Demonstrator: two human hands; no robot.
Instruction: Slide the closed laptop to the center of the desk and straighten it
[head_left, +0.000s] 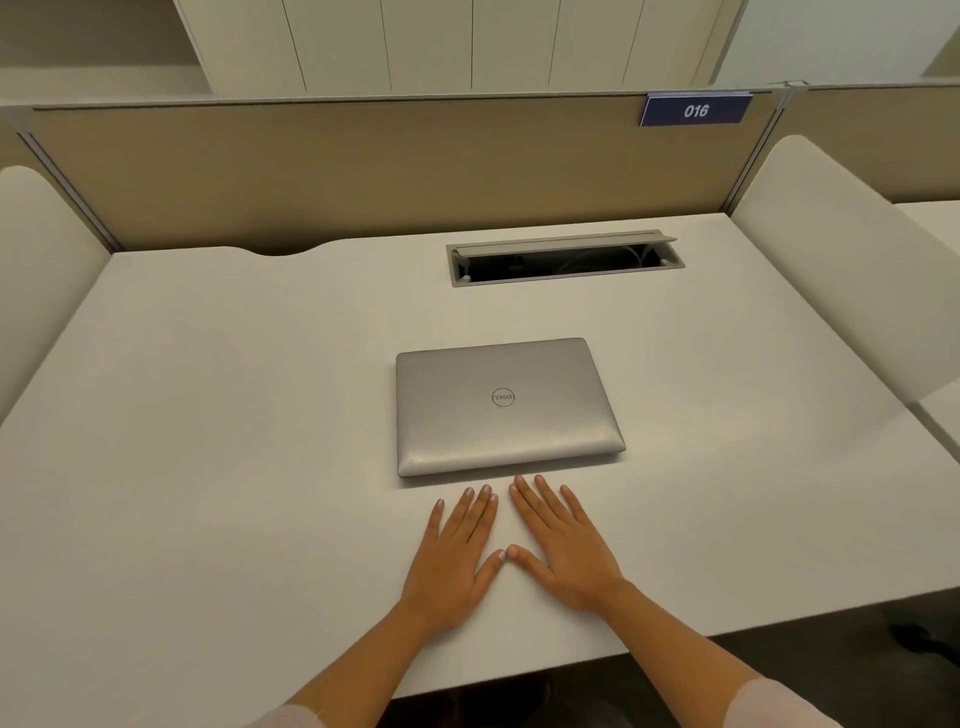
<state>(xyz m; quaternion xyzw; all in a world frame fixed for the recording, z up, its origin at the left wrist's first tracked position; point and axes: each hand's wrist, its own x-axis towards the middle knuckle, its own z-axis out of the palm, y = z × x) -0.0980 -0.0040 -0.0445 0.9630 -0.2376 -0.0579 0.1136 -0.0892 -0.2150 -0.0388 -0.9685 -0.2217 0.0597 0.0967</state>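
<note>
Laptop (506, 405) lies closed just beyond both flat hands (457, 561).

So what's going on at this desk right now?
A person sits at a white desk with a closed silver laptop lying roughly mid-desk, its front edge close to square with the desk's near edge. Both hands lie flat, palms down, just in front of it: the left hand and right hand, thumbs nearly touching. Neither holds the laptop; the right fingers reach almost to its front edge. Behind it, a cable hatch stands open.
</note>
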